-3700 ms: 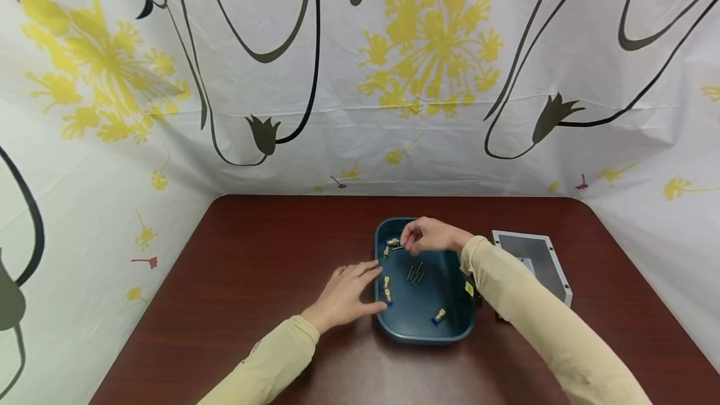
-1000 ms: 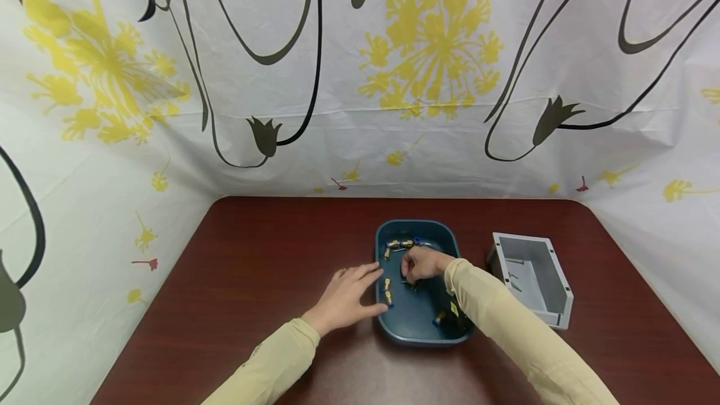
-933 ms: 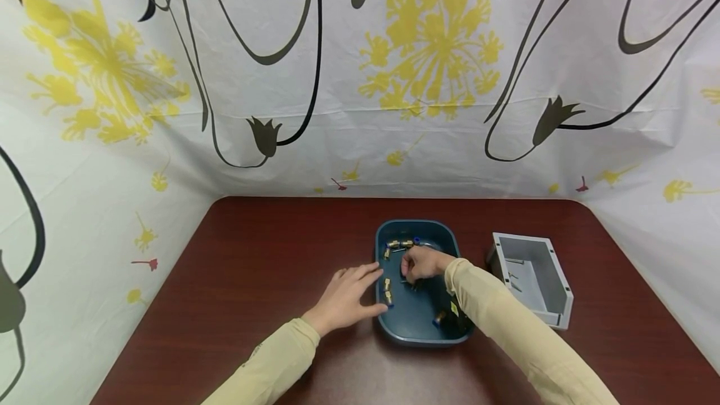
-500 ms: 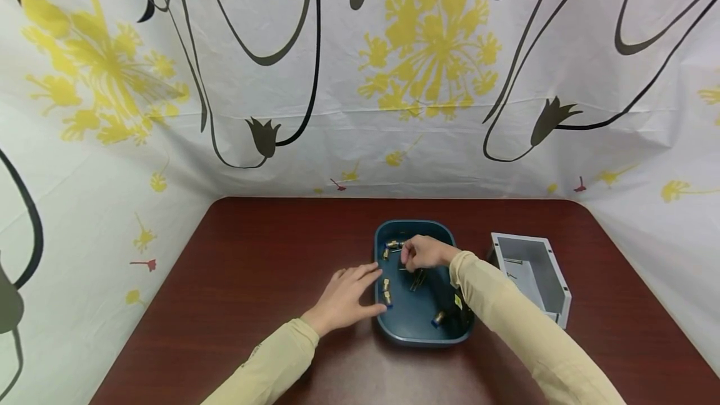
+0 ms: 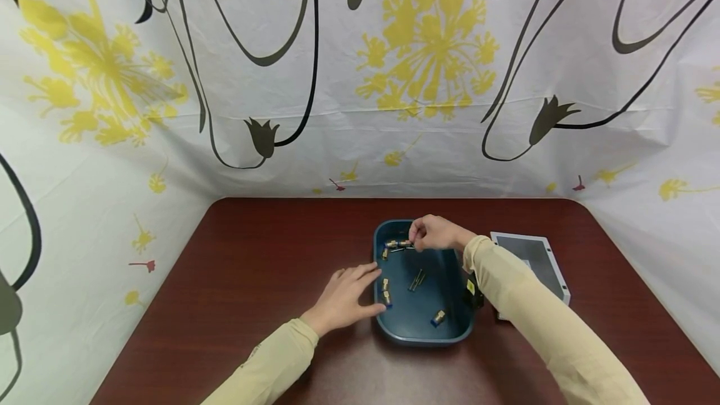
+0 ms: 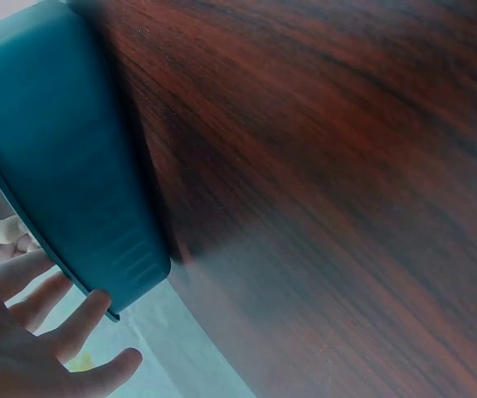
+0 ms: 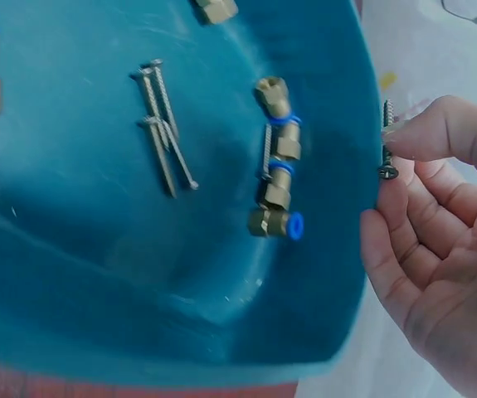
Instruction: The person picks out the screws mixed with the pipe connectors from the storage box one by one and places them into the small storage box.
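While the thumb of the right hand (image 7: pixel 445 236) pinches a metal screw (image 7: pixel 389 172) against the fingers, that screw is held above the far end of the blue plastic tray (image 5: pixel 413 325). At the tray's left side lies the left hand (image 5: pixel 347 297), its fingers spread wide and the fingertips at the rim; how firmly they press cannot be told. Along the tray's far wall, brass fittings with blue collars (image 7: pixel 278 194) form a row, with another screw (image 7: pixel 266 149) just beside them. Loose screws (image 7: pixel 165 133) lie close together around the middle of the tray's floor. Two more fittings (image 5: pixel 385 284) lie along the tray's left wall, and a single fitting (image 5: pixel 438 317) sits towards its near right corner. Right of the tray stands a grey box (image 5: pixel 558 267), partly hidden by the right sleeve (image 5: pixel 517 299). Beneath the tray is a reddish-brown wood-grain table (image 5: pixel 281 242); behind it hangs a flower-printed white cloth (image 5: pixel 337 92).
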Tool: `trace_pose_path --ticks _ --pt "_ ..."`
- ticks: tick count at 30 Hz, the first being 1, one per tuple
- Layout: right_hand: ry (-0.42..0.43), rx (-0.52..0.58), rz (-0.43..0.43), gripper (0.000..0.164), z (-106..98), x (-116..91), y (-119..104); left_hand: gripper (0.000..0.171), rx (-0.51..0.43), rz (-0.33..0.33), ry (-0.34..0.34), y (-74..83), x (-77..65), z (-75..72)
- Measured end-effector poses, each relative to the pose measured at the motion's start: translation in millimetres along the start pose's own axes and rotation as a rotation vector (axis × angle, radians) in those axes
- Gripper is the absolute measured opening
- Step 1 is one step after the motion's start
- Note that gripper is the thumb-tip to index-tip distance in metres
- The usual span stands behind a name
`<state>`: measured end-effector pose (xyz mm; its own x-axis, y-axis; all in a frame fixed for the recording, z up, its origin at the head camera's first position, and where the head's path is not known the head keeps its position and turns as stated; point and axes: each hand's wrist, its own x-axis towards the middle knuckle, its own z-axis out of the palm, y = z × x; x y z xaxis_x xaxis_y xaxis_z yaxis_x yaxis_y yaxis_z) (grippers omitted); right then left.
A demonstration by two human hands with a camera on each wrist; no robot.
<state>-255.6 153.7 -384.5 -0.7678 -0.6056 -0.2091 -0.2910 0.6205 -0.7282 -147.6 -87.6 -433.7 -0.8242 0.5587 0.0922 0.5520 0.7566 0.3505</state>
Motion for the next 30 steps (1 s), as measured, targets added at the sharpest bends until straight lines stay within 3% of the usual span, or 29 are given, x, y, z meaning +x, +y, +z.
trace_pose_path --ticks 15,18,30 --pt "0.073 -0.032 0.014 0.009 -37.4 -33.1 -7.0 0.067 0.005 0.005 0.007 1.1 -0.3 0.1" --pt "0.096 -0.045 0.016 0.010 -44.0 -35.3 6.0 0.068 0.015 0.007 0.009 0.4 -0.6 0.4" --pt "0.182 -0.099 0.017 0.008 -66.6 -64.2 18.7 0.067 0.007 0.013 0.015 1.7 -0.8 0.2"
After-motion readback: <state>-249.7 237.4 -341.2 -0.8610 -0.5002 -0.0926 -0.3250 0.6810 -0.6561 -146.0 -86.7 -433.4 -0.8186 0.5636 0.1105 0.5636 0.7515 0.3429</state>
